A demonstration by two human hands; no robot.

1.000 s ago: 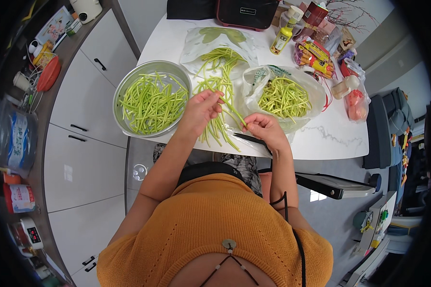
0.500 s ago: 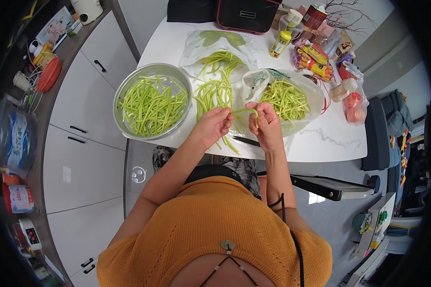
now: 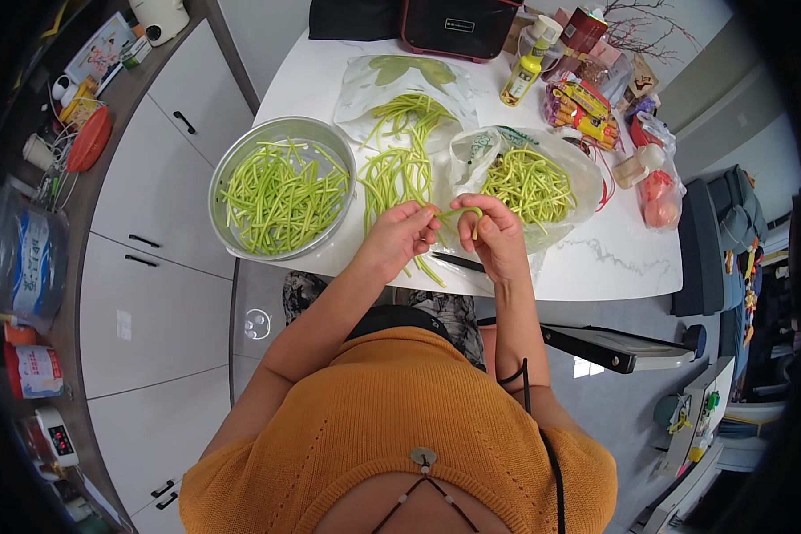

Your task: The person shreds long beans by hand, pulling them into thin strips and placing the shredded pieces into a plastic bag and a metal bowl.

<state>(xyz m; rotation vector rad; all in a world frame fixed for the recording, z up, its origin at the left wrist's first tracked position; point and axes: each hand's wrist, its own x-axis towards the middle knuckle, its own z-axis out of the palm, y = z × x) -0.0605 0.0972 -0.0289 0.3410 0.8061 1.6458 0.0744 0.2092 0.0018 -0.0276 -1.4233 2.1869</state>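
Between my two hands is a thin green vegetable stem [image 3: 459, 211], bent in a curve. My left hand [image 3: 399, 237] pinches one end of it with thumb and fingers. My right hand [image 3: 497, 242] is closed on the other end, close by. Long uncut stems [image 3: 399, 176] spill from a white plastic bag [image 3: 365, 93] beyond my hands. Shorter stem pieces [image 3: 280, 198] fill much of a round metal pan [image 3: 217, 206] on the left. To the right, an open plastic bag [image 3: 586, 191] holds more green pieces [image 3: 529, 185]. A slim black object [image 3: 457, 262] lies just below my hands.
A black and red box-shaped appliance [image 3: 458, 28] stands at the far edge of the white table [image 3: 596, 267]. A yellow bottle [image 3: 521, 80], packaged food [image 3: 581, 114] and a bag of round reddish items [image 3: 659, 200] crowd the far right. White cabinets [image 3: 156, 311] run along the left.
My hands have come slightly closer together, the left moving a little to the right. The stem stays pinched between them; everything else looks the same.
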